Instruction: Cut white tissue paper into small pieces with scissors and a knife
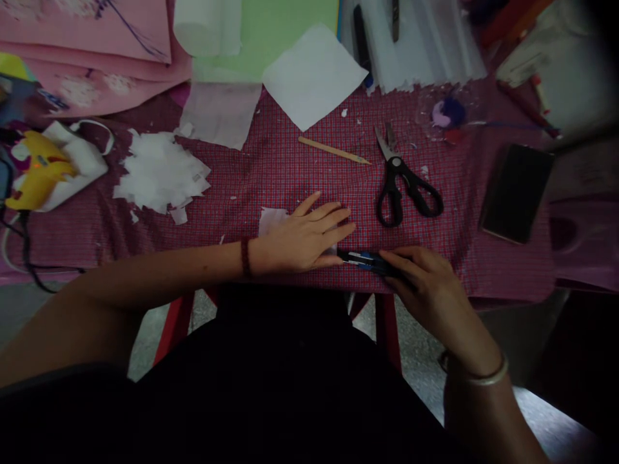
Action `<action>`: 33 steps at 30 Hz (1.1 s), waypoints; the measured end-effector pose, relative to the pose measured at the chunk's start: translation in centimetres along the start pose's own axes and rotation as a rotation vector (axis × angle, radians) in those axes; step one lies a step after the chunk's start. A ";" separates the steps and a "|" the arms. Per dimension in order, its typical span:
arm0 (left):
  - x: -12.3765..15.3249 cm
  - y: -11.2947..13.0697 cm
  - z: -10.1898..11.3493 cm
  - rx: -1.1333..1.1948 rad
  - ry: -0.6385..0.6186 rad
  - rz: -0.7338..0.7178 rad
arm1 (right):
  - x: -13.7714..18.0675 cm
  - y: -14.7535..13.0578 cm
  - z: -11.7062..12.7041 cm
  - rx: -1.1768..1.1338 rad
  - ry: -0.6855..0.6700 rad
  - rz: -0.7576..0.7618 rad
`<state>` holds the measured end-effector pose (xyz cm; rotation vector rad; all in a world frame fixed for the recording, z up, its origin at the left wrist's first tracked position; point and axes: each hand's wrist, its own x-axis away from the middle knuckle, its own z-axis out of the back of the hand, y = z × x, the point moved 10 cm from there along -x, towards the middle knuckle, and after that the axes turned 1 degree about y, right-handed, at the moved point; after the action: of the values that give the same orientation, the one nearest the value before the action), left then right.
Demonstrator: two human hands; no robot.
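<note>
My left hand (309, 235) lies flat on a small piece of white paper (271, 220) near the table's front edge, fingers spread. Most of that paper is hidden under the palm. Close to my left thumb, my right hand (430, 277) is closed around a slim black-and-blue tool (365, 260) with a silvery strip. Its tip reaches the paper's right edge; its exact kind is too dark to tell. Beyond my hands lie a wooden pencil (334, 151) and black-handled scissors (397, 169) with their blades slightly apart.
A pile of cut white paper pieces (162, 171) sits at left, beside a yellow hot glue gun (41, 169) with cords. Farther back are a white square sheet (314, 77), green card (285, 26), pink sheets (91, 38) and clear plastic sleeves (416, 51). A dark phone-like slab (517, 192) lies right.
</note>
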<state>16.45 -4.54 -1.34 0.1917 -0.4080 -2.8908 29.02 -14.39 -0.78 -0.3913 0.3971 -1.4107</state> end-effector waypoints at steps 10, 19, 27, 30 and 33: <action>-0.6 -2.5 -0.9 0.001 -0.004 0.092 | 0.7 0.1 -0.3 -0.031 -0.029 -0.027; -0.7 -2.3 -1.0 0.000 0.002 0.096 | 3.3 -0.2 -0.7 -0.061 0.010 -0.094; -0.4 -2.1 -0.6 0.012 0.048 0.062 | 2.7 0.0 -0.7 -0.051 0.029 -0.086; -0.3 -2.1 -0.6 0.017 0.049 0.063 | 1.8 -0.2 -0.7 -0.023 0.009 -0.057; -0.3 -2.1 -0.6 0.020 0.060 0.063 | 0.7 -0.7 -0.7 0.001 -0.009 -0.023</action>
<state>16.44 -2.62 -2.46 0.2641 -0.4247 -2.8123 28.17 -15.16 -1.12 -0.4023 0.3859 -1.4316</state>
